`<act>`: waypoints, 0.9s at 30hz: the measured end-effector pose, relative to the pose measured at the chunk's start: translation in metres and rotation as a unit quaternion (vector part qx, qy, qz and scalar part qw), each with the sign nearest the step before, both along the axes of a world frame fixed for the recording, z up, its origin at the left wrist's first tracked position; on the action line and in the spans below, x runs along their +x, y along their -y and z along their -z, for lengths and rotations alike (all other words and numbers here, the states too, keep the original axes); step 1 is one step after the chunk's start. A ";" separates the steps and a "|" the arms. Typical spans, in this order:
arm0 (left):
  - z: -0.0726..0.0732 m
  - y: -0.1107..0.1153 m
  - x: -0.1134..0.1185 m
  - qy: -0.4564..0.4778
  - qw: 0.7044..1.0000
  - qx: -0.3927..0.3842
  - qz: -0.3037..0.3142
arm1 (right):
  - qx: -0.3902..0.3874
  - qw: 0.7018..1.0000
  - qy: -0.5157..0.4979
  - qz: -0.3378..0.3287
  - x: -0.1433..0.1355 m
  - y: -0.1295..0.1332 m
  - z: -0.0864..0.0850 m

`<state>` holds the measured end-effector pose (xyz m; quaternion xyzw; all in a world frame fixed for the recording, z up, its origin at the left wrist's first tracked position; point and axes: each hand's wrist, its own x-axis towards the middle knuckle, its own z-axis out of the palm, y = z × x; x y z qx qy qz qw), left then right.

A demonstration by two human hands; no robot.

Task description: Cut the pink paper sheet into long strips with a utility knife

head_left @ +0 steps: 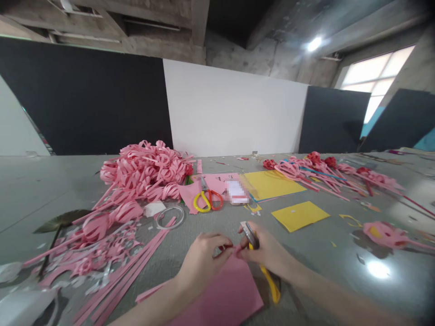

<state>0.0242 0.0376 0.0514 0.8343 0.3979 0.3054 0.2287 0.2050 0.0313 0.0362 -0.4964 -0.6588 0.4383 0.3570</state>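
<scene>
My left hand [205, 253] is closed, its fingertips pinching a small twisted piece of pink paper [236, 250]. From the other side my right hand [263, 249] meets it, thumb and finger on the same piece. Tucked in my right hand is a pair of pliers with a dark metal head and yellow handles [270, 285], the handles pointing down toward me. Beneath both hands lies a pink paper sheet [224, 294], partly covered by my left forearm.
Scissors [208, 201] with yellow and red handles lie ahead beside a phone [237, 192]. Yellow paper [301, 216] lies to the right. On the left are a pile of pink paper flowers [146, 170], a clear tape ring [170, 218], pink strips [136, 267] and scraps.
</scene>
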 end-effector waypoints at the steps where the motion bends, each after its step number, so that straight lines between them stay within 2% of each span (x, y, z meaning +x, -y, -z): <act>1: -0.001 0.001 0.001 0.012 1.000 -0.011 0.012 | 0.001 1.000 0.002 -0.006 -0.001 0.001 0.000; 5: -0.004 0.002 0.003 0.050 0.995 -0.071 0.038 | 0.014 1.000 0.009 -0.016 -0.005 0.005 0.001; 11: -0.003 -0.002 0.001 0.082 0.979 -0.186 0.023 | 0.012 1.000 0.011 -0.018 -0.005 0.008 -0.002; 16: 0.001 -0.004 0.000 0.122 0.963 -0.239 0.028 | 0.024 0.999 0.022 -0.010 -0.006 0.011 -0.006; 22: 0.006 -0.008 0.001 0.184 0.920 -0.342 0.049 | 0.025 0.999 0.021 -0.025 -0.007 0.011 -0.009; 27: 0.002 -0.007 0.001 0.190 0.912 -0.362 0.039 | 0.024 0.999 0.010 -0.034 -0.005 0.012 -0.009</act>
